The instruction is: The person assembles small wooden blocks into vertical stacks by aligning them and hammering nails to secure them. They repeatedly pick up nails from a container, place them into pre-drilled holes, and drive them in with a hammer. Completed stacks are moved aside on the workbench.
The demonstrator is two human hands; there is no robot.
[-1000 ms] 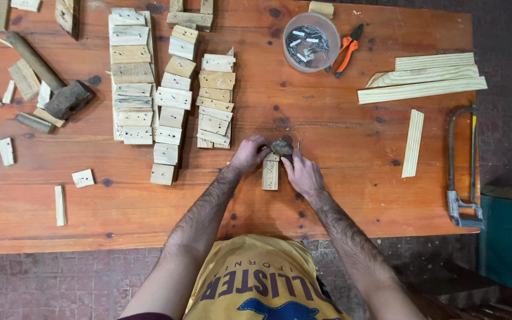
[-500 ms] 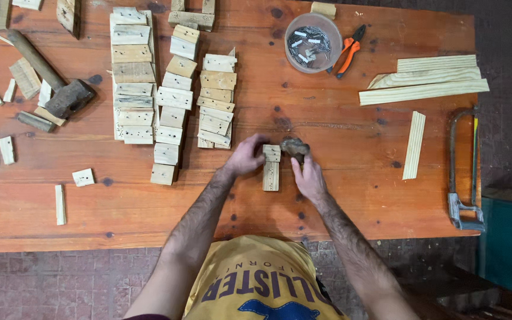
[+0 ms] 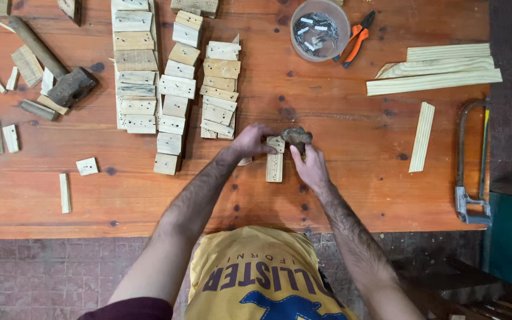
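Pale wood: the small block [image 3: 274, 166] lies flat mid-bench [image 3: 339, 195], my left hand [image 3: 250, 141] pinching its top end to steady it, my right hand [image 3: 310, 167] gripping a dark hammer head [image 3: 296, 136] just above. Finished blocks [image 3: 176, 89] sit stacked beyond.

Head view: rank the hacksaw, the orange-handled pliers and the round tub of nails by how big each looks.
1. hacksaw, clearly the longest.
2. and 3. round tub of nails and orange-handled pliers: they look alike in extent, too close to rank.
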